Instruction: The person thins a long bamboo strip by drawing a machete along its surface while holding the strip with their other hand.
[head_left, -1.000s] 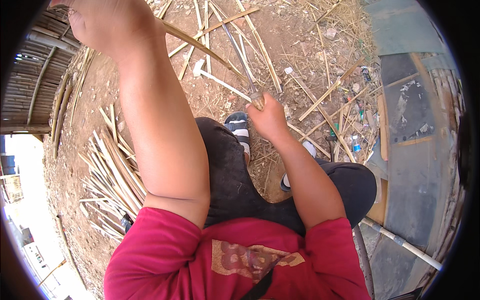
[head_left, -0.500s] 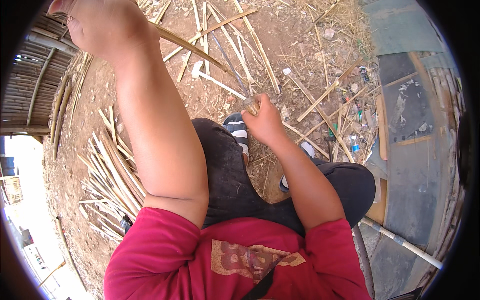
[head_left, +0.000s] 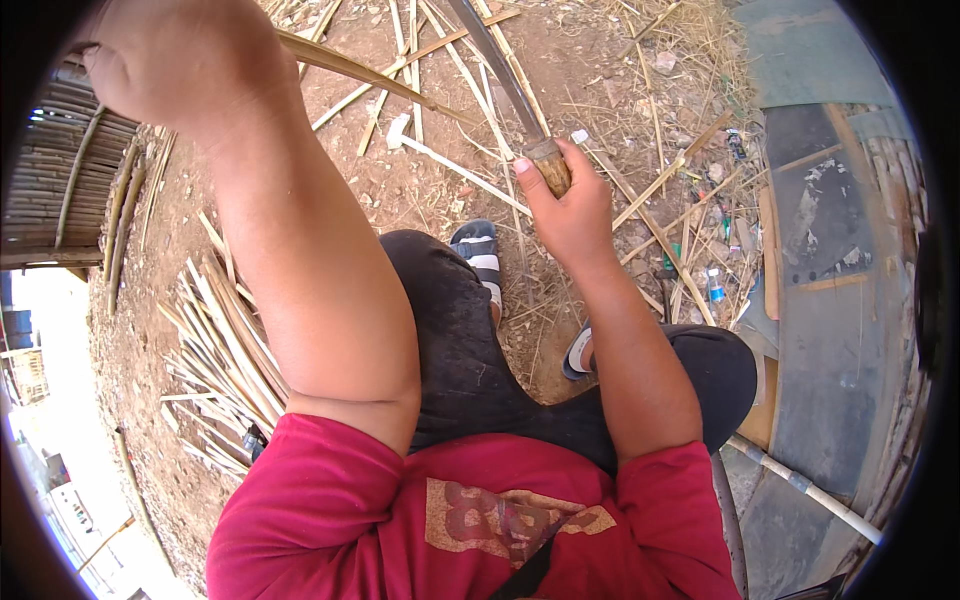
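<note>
Left hand [head_left: 185, 65] clenched around a bamboo strip [head_left: 370, 75]; right hand [head_left: 570, 205] closed on a knife's wooden handle [head_left: 550, 165], blade [head_left: 495, 60] pointing away; split bamboo pile [head_left: 225, 350] lies left.

the left hand [head_left: 175, 60] grips a thin tan bamboo strip [head_left: 390, 85] raised at upper left. the right hand [head_left: 570, 205] closes round the wooden handle of a long grey blade [head_left: 495, 70]. split bamboo slats [head_left: 225, 350] lie on the dirt ground [head_left: 420, 185].
</note>
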